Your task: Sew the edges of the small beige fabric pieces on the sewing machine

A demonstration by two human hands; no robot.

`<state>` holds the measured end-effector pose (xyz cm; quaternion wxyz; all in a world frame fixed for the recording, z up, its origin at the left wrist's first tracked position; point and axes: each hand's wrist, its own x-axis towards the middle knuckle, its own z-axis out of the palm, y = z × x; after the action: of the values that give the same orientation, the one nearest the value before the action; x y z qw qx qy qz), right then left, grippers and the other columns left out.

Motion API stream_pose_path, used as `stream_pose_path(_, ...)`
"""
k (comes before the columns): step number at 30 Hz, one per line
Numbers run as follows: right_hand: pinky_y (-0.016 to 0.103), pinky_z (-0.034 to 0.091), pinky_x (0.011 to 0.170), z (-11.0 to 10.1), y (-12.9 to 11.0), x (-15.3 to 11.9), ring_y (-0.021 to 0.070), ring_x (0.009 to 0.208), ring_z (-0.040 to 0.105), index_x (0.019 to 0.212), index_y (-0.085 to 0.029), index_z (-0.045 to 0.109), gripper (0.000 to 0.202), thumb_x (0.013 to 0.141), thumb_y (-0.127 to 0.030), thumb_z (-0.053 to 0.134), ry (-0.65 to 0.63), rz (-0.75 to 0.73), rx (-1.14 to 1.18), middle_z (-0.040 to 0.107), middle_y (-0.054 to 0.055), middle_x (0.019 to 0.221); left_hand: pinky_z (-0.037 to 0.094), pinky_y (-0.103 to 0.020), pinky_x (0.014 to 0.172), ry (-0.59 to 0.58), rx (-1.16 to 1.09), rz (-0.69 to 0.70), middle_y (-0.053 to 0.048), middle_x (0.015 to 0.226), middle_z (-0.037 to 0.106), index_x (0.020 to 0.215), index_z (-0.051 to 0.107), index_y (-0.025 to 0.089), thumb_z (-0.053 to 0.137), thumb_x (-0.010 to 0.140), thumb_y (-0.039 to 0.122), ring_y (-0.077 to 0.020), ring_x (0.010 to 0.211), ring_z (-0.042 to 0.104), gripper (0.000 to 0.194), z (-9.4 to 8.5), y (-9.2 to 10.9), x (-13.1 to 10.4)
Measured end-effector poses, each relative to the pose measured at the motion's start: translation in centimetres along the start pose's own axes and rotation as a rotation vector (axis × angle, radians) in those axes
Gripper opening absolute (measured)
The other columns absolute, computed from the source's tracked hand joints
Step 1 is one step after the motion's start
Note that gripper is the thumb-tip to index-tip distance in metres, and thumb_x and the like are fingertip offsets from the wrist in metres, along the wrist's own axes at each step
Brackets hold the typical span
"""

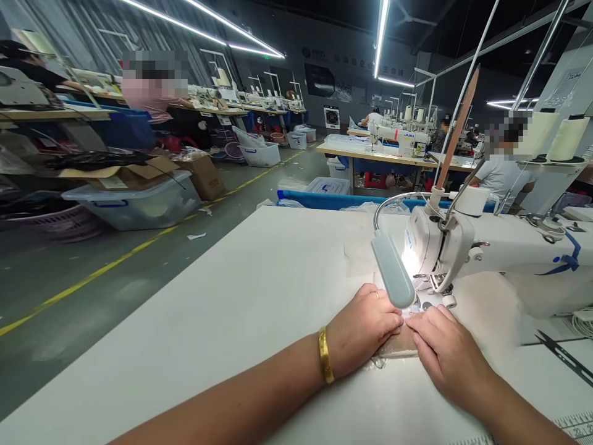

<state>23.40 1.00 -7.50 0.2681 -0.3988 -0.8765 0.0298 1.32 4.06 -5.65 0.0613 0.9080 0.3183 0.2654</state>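
Note:
A small tan piece of fabric point(399, 343) with a pale edge lies on the white table just in front of the sewing machine point(445, 241). My left hand point(364, 327), wearing a ring and a gold bracelet, presses on its left side with fingers curled and closed. From the right, my right hand point(447, 352) grips the same fabric, thumb and fingertips drawn together at its edge. Both sets of fingertips nearly meet below the presser foot, which is partly hidden by a grey-green lamp point(393, 272). Something clear and shiny sticks out under the fabric's near edge.
Black scissors-like tweezers point(567, 358) lie at the right, above a clear ruler point(577, 425). Thread cones point(567, 139) stand behind the machine. A blue-edged trough point(333, 199) runs along the table's far side. Across the aisle are plastic bins point(139, 201), other machines and several seated people.

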Motion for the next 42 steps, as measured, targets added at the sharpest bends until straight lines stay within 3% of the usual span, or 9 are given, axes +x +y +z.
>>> stream_pose_path(10,0.037,0.046,0.063,0.4,0.5,0.1,0.0249,0.074,0.056,0.116,-0.023,0.066,0.029,0.103,-0.016,0.041,-0.01,0.061,-0.044,0.062,0.005,0.082,0.047,-0.034,0.08,-0.014,0.037,-0.033,-0.004,0.09,0.073,0.084,0.071,0.018,0.054,0.099,0.01,-0.0204,0.087,0.065,0.024,0.0,-0.5,0.5)
stream_pose_path(15,0.035,0.05,0.063,-0.3,0.7,0.3,0.0245,0.073,0.06,0.122,-0.023,0.062,0.026,0.105,-0.024,0.042,0.039,0.145,-0.016,0.063,0.002,0.077,0.048,-0.032,0.083,-0.047,0.052,-0.112,-0.001,0.092,0.073,0.087,0.072,0.02,0.056,0.1,0.013,-0.0188,0.088,0.066,0.022,-0.6,-0.8,1.2)
stream_pose_path(21,0.034,0.052,0.062,-1.1,0.8,0.5,0.0229,0.07,0.063,0.127,-0.025,0.058,0.027,0.105,-0.029,0.043,0.08,0.176,0.009,0.064,0.002,0.083,0.048,-0.034,0.087,-0.036,0.088,-0.092,-0.003,0.097,0.073,0.086,0.072,0.02,0.062,0.099,0.017,-0.0205,0.092,0.066,0.017,-0.3,-1.5,1.2)
stream_pose_path(26,0.033,0.051,0.063,-1.1,0.6,0.1,0.0221,0.07,0.06,0.13,-0.023,0.054,0.027,0.105,-0.025,0.044,0.113,0.122,0.022,0.06,0.001,0.079,0.046,-0.039,0.095,-0.062,0.13,-0.091,-0.004,0.103,0.073,0.088,0.071,0.019,0.063,0.099,0.021,-0.0237,0.099,0.065,0.013,-0.4,-1.7,1.2)
stream_pose_path(29,0.033,0.049,0.063,-1.5,-0.3,-0.1,0.0219,0.072,0.058,0.119,-0.022,0.058,0.022,0.104,-0.018,0.043,0.088,0.005,0.008,0.061,0.002,0.08,0.046,-0.043,0.097,-0.068,0.167,-0.128,-0.005,0.106,0.073,0.095,0.071,0.02,0.065,0.099,0.026,-0.0265,0.102,0.064,0.01,-0.7,-1.8,1.1)
stream_pose_path(34,0.033,0.048,0.06,-3.0,-2.2,-2.1,0.0212,0.07,0.056,0.09,-0.02,0.059,0.016,0.096,-0.01,0.049,0.01,-0.182,-0.104,0.061,0.004,0.077,0.048,-0.048,0.095,-0.008,0.241,-0.125,-0.01,0.111,0.071,0.098,0.072,0.019,0.065,0.098,0.03,-0.033,0.108,0.063,0.013,-1.2,-1.6,0.4)
stream_pose_path(36,0.035,0.054,0.066,-3.6,-2.4,-3.4,0.0233,0.078,0.061,0.097,-0.019,0.062,0.013,0.093,-0.011,0.053,0.031,-0.148,-0.154,0.067,0.007,0.088,0.049,-0.048,0.092,0.063,0.229,-0.074,-0.01,0.108,0.071,0.096,0.071,0.02,0.055,0.102,0.028,-0.0319,0.103,0.064,0.019,-1.6,-1.4,0.2)
stream_pose_path(39,0.044,0.06,0.081,-4.3,-2.1,-5.7,0.0316,0.104,0.064,0.116,-0.015,0.062,0.026,0.091,-0.013,0.054,0.098,-0.06,-0.307,0.069,0.018,0.118,0.05,-0.045,0.087,0.136,0.181,-0.002,-0.008,0.103,0.072,0.096,0.071,0.021,0.043,0.106,0.027,-0.0288,0.094,0.065,0.03,-2.1,-0.9,0.5)
stream_pose_path(42,0.044,0.062,0.086,-4.1,-2.0,-7.7,0.032,0.112,0.065,0.123,-0.012,0.061,0.033,0.091,-0.013,0.055,0.107,-0.031,-0.394,0.07,0.02,0.122,0.051,-0.039,0.081,0.108,0.073,0.094,-0.007,0.1,0.073,0.098,0.071,0.021,0.038,0.107,0.023,-0.0241,0.087,0.066,0.034,-2.2,0.4,1.0)
